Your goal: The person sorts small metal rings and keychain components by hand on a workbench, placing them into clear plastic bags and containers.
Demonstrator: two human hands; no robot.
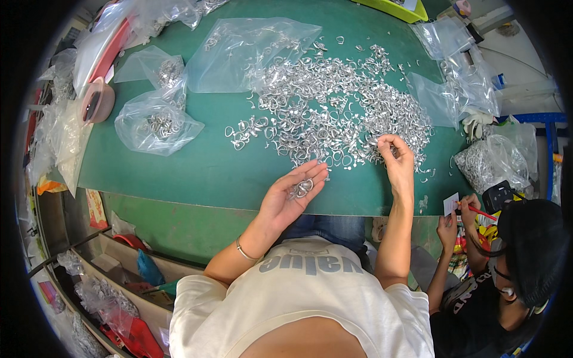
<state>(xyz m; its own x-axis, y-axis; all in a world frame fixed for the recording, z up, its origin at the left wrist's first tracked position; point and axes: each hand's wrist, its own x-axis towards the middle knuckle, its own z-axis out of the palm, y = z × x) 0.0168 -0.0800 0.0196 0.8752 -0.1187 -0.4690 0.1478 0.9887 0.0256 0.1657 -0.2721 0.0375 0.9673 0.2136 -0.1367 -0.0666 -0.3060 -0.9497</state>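
A wide heap of small silver rings (334, 83) is spread over the green table (209, 179). My left hand (292, 194) is turned palm up at the near side of the heap. Several silver rings (301, 189) lie cupped in its palm. At the heap's near right edge, my right hand (396, 156) pinches with thumb and forefinger. Whatever is between those fingertips is too small to make out.
Clear plastic bags (158, 122) with rings lie at the left, and a flat bag (245, 53) lies behind. A pink container (97, 101) stands at the left edge. A full bag (489, 161) sits at the right. Close by, another person (507, 262) holds paper and a red pen.
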